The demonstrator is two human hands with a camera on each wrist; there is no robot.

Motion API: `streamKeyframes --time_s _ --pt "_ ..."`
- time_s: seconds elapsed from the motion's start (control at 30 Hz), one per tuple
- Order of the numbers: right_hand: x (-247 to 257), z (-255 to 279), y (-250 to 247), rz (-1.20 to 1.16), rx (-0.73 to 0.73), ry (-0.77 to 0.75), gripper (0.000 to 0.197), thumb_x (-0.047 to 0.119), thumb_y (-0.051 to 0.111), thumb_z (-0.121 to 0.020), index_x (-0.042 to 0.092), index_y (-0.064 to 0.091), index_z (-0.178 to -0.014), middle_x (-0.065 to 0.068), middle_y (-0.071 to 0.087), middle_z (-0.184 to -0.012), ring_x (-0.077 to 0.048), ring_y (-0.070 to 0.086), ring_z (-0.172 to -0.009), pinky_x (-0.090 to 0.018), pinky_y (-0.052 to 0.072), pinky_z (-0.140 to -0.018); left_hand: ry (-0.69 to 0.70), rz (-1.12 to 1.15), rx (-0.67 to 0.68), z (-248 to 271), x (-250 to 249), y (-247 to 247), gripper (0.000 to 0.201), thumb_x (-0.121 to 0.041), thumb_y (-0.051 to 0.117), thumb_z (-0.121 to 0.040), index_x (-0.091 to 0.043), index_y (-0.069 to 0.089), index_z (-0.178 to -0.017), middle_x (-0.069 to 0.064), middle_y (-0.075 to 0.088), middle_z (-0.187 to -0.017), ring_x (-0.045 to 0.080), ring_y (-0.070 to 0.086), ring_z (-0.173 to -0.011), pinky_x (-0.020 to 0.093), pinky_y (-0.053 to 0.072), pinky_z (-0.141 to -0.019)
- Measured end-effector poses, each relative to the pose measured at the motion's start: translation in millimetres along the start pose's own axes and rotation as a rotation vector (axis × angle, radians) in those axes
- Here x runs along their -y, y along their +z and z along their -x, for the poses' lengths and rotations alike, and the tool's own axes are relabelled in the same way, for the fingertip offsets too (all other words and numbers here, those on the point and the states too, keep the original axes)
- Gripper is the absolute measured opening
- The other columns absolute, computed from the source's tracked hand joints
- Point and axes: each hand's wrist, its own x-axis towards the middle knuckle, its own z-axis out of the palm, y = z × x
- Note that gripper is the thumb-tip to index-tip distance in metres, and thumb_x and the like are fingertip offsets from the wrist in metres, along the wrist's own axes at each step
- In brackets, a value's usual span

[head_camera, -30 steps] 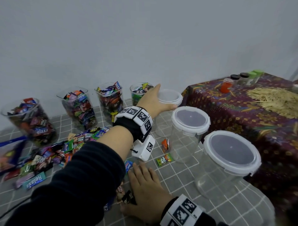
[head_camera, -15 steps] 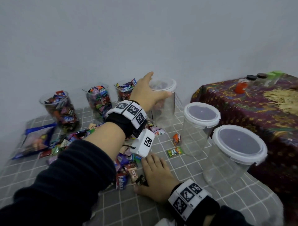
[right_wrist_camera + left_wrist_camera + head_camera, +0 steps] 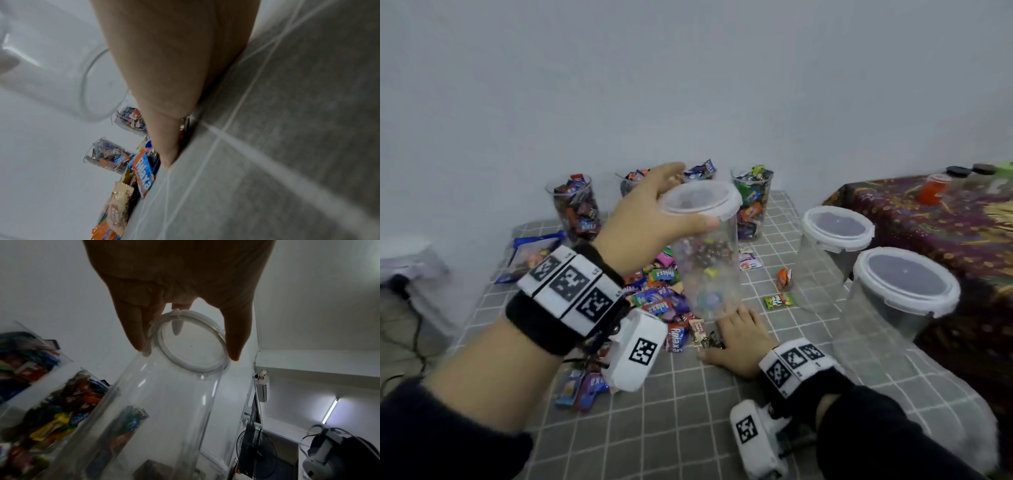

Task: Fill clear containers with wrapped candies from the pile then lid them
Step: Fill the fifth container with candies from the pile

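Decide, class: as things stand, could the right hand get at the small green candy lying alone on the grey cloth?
Probably yes. The right hand rests flat on the cloth, holding nothing, and the green candy lies just beyond its fingers with bare cloth between; the lifted container hangs to the side.

The candy pile point(image 3: 654, 301) lies on the checked mat point(image 3: 688, 411), with four filled cups point(image 3: 577, 209) behind it along the wall point(image 3: 688, 85). Two lidded containers point(image 3: 837, 236) stand right of the pile, beside the cloth-covered table point(image 3: 945, 233).
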Motion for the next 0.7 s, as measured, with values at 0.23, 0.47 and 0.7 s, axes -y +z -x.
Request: streamKeyframes --time_s 0.23,0.47,0.7 --pt "1.0 -1.6 0.5 0.018 0.027 0.019 0.103 0.072 0.026 -0.073 0.013 -0.004 -0.152 -0.007 -0.011 -0.160 -0.023 -0.011 -0.147 -0.040 -0.004 -0.117 -0.111 0.016 0.083 81.7 28.3 -21.8 0.082 -0.058 0.078 -0.039 -0.054 0.048 -0.114 -0.020 0.057 -0.117 -0.001 0.060 -0.106 0.030 0.045 -0.097" --pt "3.6 1.3 -0.9 0.007 0.016 0.028 0.092 0.064 0.039 -0.091 0.013 -0.007 -0.152 -0.006 -0.014 -0.159 -0.023 -0.012 -0.146 -0.038 -0.004 -0.117 -0.079 0.003 0.010 114.1 46.8 -22.9 0.088 -0.056 0.078 -0.041 -0.048 0.046 -0.123 -0.023 0.053 -0.124 -0.008 0.053 -0.111 0.015 0.043 -0.092" --pt "7.3 2.1 -1.7 -0.036 -0.007 0.048 0.090 0.059 0.045 -0.090 0.012 -0.001 -0.152 -0.007 -0.008 -0.160 -0.024 -0.006 -0.147 -0.038 0.001 -0.118 -0.050 0.037 0.011 117.2 57.1 -12.8 0.102 -0.053 0.080 -0.044 -0.047 0.032 -0.134 -0.016 0.045 -0.137 0.001 0.047 -0.123 0.032 0.039 -0.107"
